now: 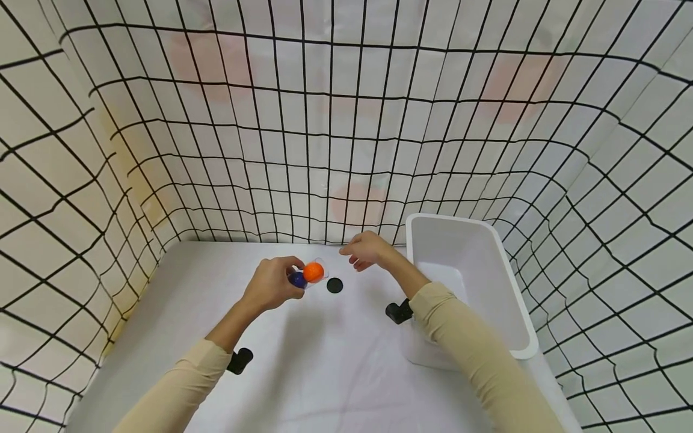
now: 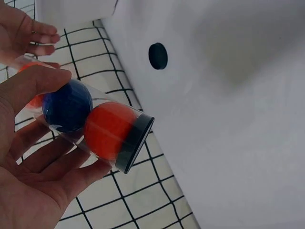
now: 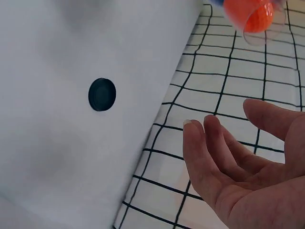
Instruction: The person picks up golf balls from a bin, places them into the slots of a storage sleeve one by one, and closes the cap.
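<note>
My L hand (image 1: 273, 282) pinches clear tube (image 2: 100, 97) above tbl (image 1: 335, 361); R hand (image 1: 368, 248) empty, fingers loosely bent. Far end looks uncapped, blk cap (image 1: 335, 285) on tbl: if I tip it, orange ball (image 1: 314, 272) prob. rolls out.

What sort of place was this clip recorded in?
Probably an indoor booth set up for tabletop work, though the pictures don't settle its purpose: a black wire grid borders the white tabletop on three sides, with pale sheeting behind the grid.
</note>
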### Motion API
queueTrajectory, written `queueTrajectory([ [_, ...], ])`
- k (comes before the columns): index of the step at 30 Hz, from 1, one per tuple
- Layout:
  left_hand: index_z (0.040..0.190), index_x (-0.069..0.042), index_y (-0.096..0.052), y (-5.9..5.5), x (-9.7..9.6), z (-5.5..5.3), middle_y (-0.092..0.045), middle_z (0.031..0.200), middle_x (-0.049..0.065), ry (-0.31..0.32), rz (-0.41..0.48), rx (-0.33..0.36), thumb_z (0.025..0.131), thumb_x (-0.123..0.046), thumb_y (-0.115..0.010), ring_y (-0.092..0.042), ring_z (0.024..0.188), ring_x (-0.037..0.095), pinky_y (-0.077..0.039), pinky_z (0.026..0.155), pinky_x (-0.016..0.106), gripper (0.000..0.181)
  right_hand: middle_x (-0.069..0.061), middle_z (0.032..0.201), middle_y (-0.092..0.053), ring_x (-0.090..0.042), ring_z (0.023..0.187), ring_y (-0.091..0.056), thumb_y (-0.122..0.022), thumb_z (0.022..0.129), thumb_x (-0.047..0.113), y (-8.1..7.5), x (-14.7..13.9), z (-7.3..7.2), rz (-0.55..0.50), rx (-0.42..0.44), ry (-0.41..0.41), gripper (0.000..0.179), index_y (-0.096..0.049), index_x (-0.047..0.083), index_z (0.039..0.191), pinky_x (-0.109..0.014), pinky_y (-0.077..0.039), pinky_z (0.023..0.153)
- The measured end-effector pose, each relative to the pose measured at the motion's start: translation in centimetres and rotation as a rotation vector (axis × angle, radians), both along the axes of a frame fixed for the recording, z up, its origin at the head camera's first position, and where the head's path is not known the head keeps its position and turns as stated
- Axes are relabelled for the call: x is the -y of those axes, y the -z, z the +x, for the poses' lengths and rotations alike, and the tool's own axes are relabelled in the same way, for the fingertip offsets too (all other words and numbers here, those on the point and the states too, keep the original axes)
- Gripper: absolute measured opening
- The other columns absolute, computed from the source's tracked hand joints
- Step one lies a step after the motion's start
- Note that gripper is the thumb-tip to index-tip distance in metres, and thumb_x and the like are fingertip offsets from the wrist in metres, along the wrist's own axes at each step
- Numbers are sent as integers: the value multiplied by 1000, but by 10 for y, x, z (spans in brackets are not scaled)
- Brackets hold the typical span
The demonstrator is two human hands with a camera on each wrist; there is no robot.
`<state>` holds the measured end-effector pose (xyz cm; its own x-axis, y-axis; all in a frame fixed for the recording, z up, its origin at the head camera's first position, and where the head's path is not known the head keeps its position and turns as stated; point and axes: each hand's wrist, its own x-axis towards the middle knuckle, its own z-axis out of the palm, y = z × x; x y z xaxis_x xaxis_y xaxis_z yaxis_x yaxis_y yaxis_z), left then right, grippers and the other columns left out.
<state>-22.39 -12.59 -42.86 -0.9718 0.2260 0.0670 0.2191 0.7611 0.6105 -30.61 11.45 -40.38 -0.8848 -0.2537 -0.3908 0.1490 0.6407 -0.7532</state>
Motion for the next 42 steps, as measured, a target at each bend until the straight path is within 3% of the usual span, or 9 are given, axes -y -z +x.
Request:
queueTrajectory([
  [4,113,-8,-72,1,7,0,-75,99,14,-22,-7,10,72,-13,-86,-69,83,24,-61,79,40,43,-26,115,-69,-25,82,-69,-68,96,24,12,8,-8,-31,5,61,38,-64,-3,123,-34,-62,79],
  [9,114,-7,-72,4,15,1,-75,99,14,-42,-6,26,72,-13,-87,-68,82,24,-61,78,39,44,-18,115,-70,-26,85,-70,-72,92,23,38,19,-8,17,-130,143,36,-68,0,119,-31,-60,77],
  [13,113,-8,-72,7,19,1,-75,99,14,-42,-10,19,73,-14,-87,-68,82,24,-61,77,39,43,-16,128,-67,-35,115,-63,-74,89,24,59,29,-4,33,-245,245,37,-70,3,119,-41,-54,94],
  [16,113,-8,-72,8,22,1,-75,98,13,-46,-12,17,73,-14,-86,-68,82,24,-61,77,39,43,-16,122,-71,-39,127,-51,-76,86,24,73,36,-2,7,-283,316,39,-70,5,119,-48,-46,103],
  [19,113,-8,-72,8,24,1,-75,98,13,-49,-11,16,73,-15,-87,-68,82,23,-61,77,39,44,-16,109,-75,-39,123,-51,-79,84,23,87,43,-1,-32,-290,367,41,-70,5,119,-49,-44,100],
  [26,113,-8,-72,11,27,2,-75,97,13,-59,7,29,73,-13,-86,-67,80,23,-60,76,38,43,-16,102,-74,-38,111,-53,-82,80,19,118,47,2,-80,-365,455,43,-69,2,117,-44,-45,90],
  [31,113,-8,-72,13,28,4,-74,96,13,-71,11,39,73,-12,-86,-67,79,22,-60,75,38,43,-19,105,-73,-39,110,-53,-84,79,18,145,47,6,-62,-353,501,47,-68,0,119,-43,-45,88],
  [33,113,-8,-72,13,27,4,-74,96,13,-72,14,47,73,-12,-86,-66,79,22,-60,75,38,43,-23,112,-71,-41,115,-52,-84,80,17,151,47,8,-66,-310,509,50,-67,-1,123,-47,-44,92],
  [42,113,-8,-72,14,25,4,-74,97,13,-76,11,54,73,-12,-87,-66,80,22,-60,76,38,44,-23,120,-69,-39,120,-52,-85,78,14,166,57,17,-70,-308,539,54,-65,1,127,-49,-44,99],
])
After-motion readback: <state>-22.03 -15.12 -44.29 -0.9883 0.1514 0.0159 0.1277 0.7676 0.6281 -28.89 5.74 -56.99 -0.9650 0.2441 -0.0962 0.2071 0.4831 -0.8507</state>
